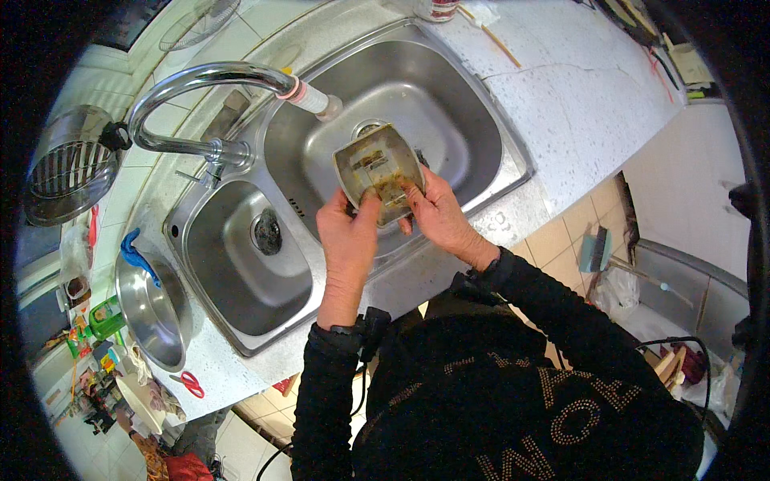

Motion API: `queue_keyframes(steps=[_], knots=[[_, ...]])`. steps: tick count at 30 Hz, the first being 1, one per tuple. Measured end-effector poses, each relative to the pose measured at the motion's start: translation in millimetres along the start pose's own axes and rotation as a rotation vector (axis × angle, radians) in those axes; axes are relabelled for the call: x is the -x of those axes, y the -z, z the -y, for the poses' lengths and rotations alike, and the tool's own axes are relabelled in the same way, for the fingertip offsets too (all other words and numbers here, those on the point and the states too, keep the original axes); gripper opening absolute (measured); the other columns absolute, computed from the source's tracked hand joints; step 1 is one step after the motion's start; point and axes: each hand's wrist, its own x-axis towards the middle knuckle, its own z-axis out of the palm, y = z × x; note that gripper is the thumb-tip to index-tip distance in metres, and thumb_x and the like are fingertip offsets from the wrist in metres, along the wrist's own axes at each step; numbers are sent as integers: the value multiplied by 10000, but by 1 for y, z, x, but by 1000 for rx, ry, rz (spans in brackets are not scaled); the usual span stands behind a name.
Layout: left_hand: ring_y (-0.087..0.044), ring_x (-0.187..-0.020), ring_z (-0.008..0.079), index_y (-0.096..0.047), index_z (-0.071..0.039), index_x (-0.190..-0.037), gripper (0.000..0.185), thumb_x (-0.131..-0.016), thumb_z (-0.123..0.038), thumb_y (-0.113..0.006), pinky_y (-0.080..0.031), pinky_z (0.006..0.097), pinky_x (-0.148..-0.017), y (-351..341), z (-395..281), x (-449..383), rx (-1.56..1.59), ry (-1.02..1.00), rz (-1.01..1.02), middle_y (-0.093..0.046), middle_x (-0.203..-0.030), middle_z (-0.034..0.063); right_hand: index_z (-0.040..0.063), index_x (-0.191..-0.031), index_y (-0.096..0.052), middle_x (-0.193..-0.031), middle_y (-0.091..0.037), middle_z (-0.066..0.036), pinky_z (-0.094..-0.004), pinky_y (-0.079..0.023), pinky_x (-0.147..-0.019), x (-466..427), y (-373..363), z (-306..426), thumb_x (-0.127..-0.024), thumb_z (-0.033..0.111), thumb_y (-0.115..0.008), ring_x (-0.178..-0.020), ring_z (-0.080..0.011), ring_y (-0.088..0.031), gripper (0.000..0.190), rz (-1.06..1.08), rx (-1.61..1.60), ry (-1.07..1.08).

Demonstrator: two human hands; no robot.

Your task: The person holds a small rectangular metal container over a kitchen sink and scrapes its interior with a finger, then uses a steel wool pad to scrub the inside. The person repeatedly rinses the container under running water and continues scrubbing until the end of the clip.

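Observation:
Between my two hands is a small squarish container (376,159) with brown grime and residue inside, tilted so that its inner side faces me. My left hand (349,231) grips its near left side, the thumb reaching inside. On its near right side, my right hand (442,210) holds on, with fingertips at the dirty inner surface. Both are above the large steel sink basin (466,129). The chrome faucet (222,72) arches over that basin, a pale nozzle (316,103) at its tip. Part of a dark object (422,157) shows behind the container.
A dark scouring pad (268,231) lies at the drain of the small basin (234,294). On the left counter stand a steel bowl (153,315) with a blue cloth (138,255), red-handled scissors (192,385) and a green bottle (106,318). A chopstick-like stick (502,45) lies on the right counter.

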Motion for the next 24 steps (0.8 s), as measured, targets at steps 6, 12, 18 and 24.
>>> queue_keyframes(steps=[6, 12, 18, 24], knots=[[-577, -736, 82, -658, 59, -968, 181, -822, -44, -627, -480, 241, -684, 6, -13, -10, 98, -15, -3, -670, -836, 38, 21, -1253, -433, -839, -606, -52, -241, -428, -464, 4, 6, 6, -1027, 133, -391, -518, -98, -498, 256, 139, 48, -52], [-633, -786, 124, -668, 37, -975, 215, -763, 7, -659, -505, 262, -721, 4, -25, -12, 71, 140, 32, -689, -885, 59, 65, -1315, -418, -790, -610, -56, -256, -456, -455, 5, 2, -1, -971, 60, -401, -484, -105, -529, 345, 138, 111, -65], [-635, -778, 128, -669, 37, -957, 226, -732, 33, -655, -505, 267, -716, 3, -23, -12, 148, 207, 31, -684, -892, 65, 68, -1333, -402, -787, -612, -75, -267, -466, -454, 7, 1, -4, -965, 54, -400, -466, -120, -540, 368, 98, 263, -52], [-616, -800, 119, -650, 44, -1010, 285, -728, 37, -615, -491, 261, -748, 12, -12, -10, 177, 168, 13, -678, -928, 69, 49, -1324, -402, -874, -598, -49, -248, -440, -464, 7, 2, 2, -1017, 124, -406, -534, -91, -510, 316, 127, 60, -92]])
